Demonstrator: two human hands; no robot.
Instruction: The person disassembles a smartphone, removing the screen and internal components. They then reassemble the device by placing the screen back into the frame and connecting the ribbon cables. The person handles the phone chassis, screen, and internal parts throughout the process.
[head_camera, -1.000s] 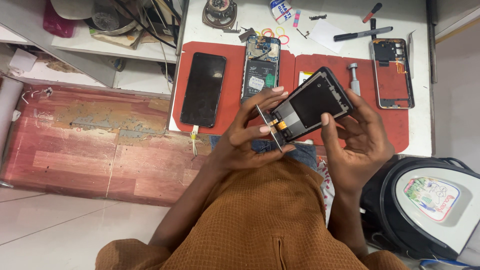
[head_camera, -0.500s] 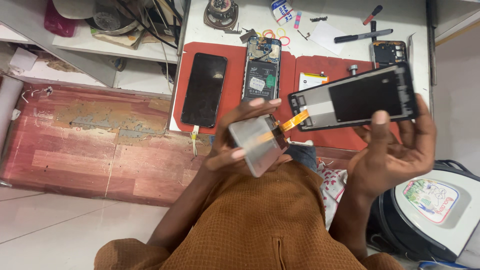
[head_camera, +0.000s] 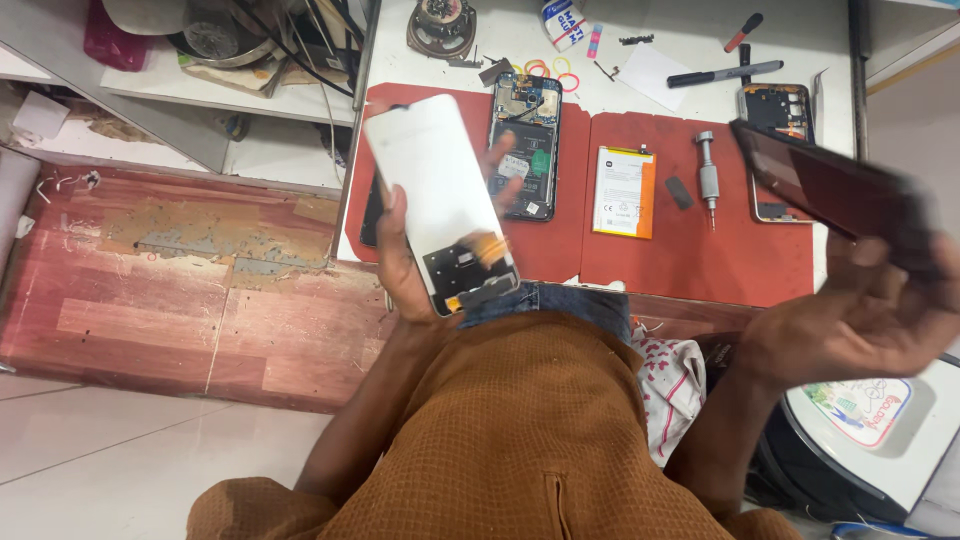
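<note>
Gripping a white display panel edge-on, the left hand tilts its back up for viewing; right hand, fingers clamped beneath a dark, blurred screen, lifts it beyond the opened phone on the tabletop.

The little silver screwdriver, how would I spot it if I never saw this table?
Find the white table with two red mats. On the right mat, the screwdriver lies between the white and orange battery and an open phone. It is the only thin silver stick there.
</note>
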